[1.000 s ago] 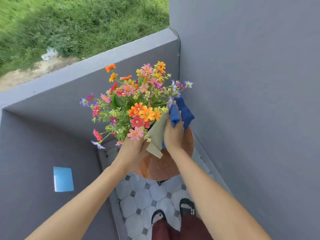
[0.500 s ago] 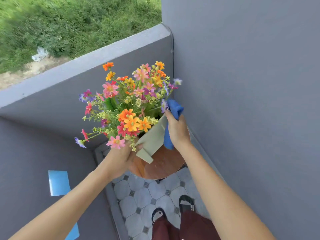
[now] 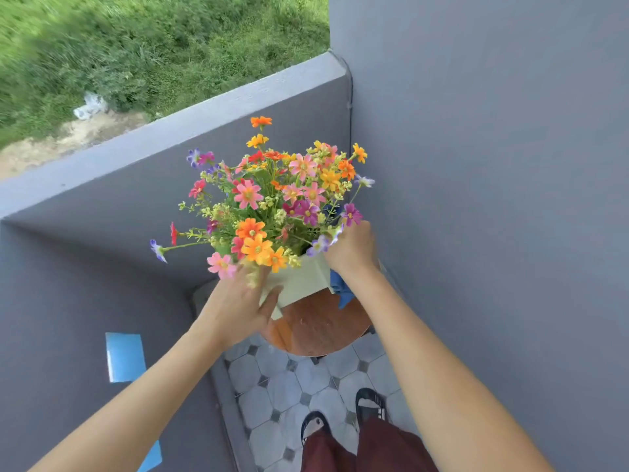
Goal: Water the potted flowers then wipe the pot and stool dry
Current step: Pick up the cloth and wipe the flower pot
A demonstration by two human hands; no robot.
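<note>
A pale green square pot (image 3: 303, 279) holding a bunch of mixed colourful flowers (image 3: 272, 202) stands on a round brown wooden stool (image 3: 316, 328) in the balcony corner. My left hand (image 3: 238, 308) lies flat against the pot's near left side, fingers spread. My right hand (image 3: 352, 248) presses a blue cloth (image 3: 340, 289) against the pot's right side; the cloth hangs down below the hand and shows again behind the blooms. The flowers hide the pot's rim and far sides.
Grey walls (image 3: 493, 199) close in on the right and the left, with a grey parapet (image 3: 170, 144) behind the flowers. The floor (image 3: 289, 386) is patterned tile, and my feet in black sandals (image 3: 369, 405) stand just below the stool. A blue panel (image 3: 124, 356) is on the left wall.
The pot has tipped back from its tilt toward upright on the stool. My right hand with the cloth has moved round to the pot's right side, and my left hand has opened flat.
</note>
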